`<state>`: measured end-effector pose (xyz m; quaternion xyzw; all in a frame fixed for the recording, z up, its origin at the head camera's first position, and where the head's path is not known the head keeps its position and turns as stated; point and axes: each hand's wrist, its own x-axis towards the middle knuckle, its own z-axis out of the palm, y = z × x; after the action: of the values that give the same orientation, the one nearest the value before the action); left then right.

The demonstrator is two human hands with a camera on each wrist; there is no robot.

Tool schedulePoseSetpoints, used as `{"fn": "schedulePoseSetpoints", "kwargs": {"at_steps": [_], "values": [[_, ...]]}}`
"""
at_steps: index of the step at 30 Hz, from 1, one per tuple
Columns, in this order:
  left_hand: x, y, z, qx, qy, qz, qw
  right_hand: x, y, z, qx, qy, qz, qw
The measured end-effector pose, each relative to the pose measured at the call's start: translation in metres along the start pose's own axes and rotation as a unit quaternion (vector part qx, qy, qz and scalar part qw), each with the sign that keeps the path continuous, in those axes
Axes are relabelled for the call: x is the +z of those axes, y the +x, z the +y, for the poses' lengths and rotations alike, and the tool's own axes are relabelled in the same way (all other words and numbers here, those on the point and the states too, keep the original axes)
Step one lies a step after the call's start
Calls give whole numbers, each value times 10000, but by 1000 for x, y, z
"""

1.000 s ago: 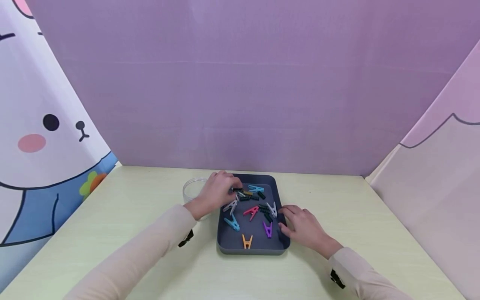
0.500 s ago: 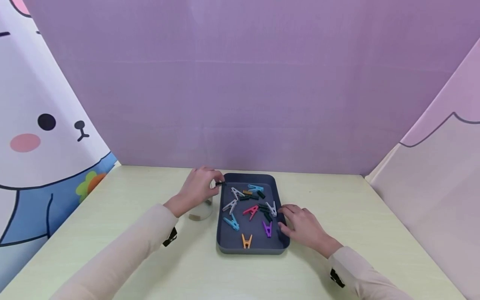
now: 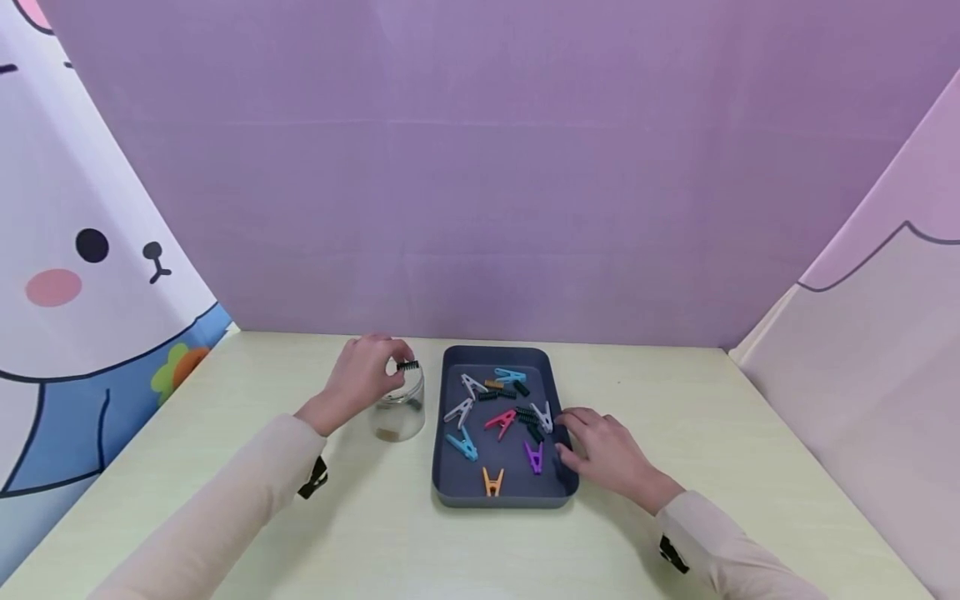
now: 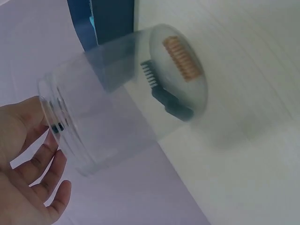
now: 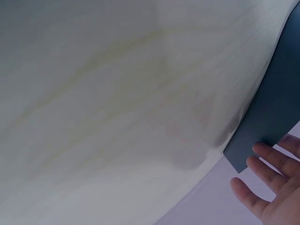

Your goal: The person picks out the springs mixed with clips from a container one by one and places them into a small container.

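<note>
My left hand [image 3: 363, 375] pinches a small dark piece with a toothed edge [image 3: 408, 365] between thumb and fingers, over the mouth of a clear jar [image 3: 405, 421]. Inside the jar, in the left wrist view, lie dark toothed pieces [image 4: 165, 97] and an orange-brown ridged piece [image 4: 182, 58]. To the jar's right is a dark grey tray [image 3: 465, 497], holding several coloured clothespins, such as a red clothespin [image 3: 501, 423] and a purple clothespin [image 3: 534, 457], among small dark ridged pieces [image 3: 525, 415]. My right hand [image 3: 611, 454] rests at the tray's right edge, fingers relaxed and holding nothing.
All stands on a pale wooden table [image 3: 315, 550]. A purple cloth backdrop [image 3: 480, 183] rises behind it. A cartoon-printed cloth [image 3: 82, 350] hangs at left, and a pale cloth [image 3: 877, 400] at right.
My left hand has lifted out of the tray's far left part and moved left with the dark toothed piece, to above the jar. The right hand has stayed at the tray's edge.
</note>
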<state>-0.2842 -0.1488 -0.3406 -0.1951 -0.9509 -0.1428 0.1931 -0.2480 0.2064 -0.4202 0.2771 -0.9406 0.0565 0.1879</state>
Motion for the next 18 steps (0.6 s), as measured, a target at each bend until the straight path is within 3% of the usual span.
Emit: {"fn": "schedulePoseSetpoints", "kwargs": {"at_steps": [7,18], "values": [[-6,-10,-5,-172,2,-99,9998,-8,-2,-4,12,-35,-22,10000],[-5,-13,-4,-224,235,-95,9994,-12,-3,-4,-27,1,-4,10000]]}}
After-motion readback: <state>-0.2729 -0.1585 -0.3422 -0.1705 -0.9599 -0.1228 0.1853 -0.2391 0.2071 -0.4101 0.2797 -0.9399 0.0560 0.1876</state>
